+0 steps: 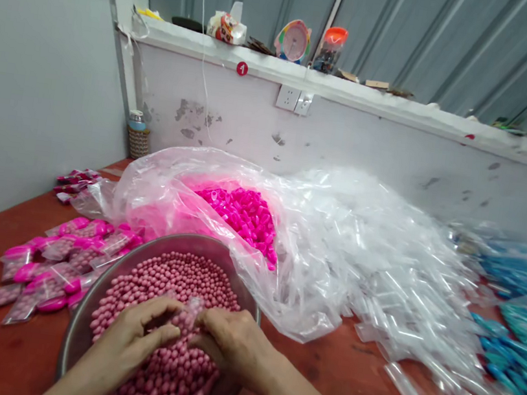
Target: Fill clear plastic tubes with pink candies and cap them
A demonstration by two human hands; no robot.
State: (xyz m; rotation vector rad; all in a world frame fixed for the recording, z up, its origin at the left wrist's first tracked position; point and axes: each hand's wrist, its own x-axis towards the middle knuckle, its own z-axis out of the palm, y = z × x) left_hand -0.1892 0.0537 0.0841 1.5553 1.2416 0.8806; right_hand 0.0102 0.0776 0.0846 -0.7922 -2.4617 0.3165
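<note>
A metal bowl (79, 322) full of pink beads (159, 379) stands at the front of the red table. Over the beads, both hands meet at a small clear plastic tube (193, 308), partly hidden by the fingers, with pink beads showing in or behind it. My right hand (233, 343) pinches the tube from the right. My left hand (141, 331) is curved on the left side, thumb and forefinger apart near the tube. Behind the bowl lies an open plastic bag (297, 307) holding bright pink caps (241, 217). Filled tubes with pink caps (58, 260) are heaped left of the bowl.
A large pile of clear tubes (404, 276) covers the right of the red table (317, 375). Blue pieces (510, 356) lie at the far right. A woven holder with a bottle (138, 137) stands by the wall, below a white shelf (356, 93).
</note>
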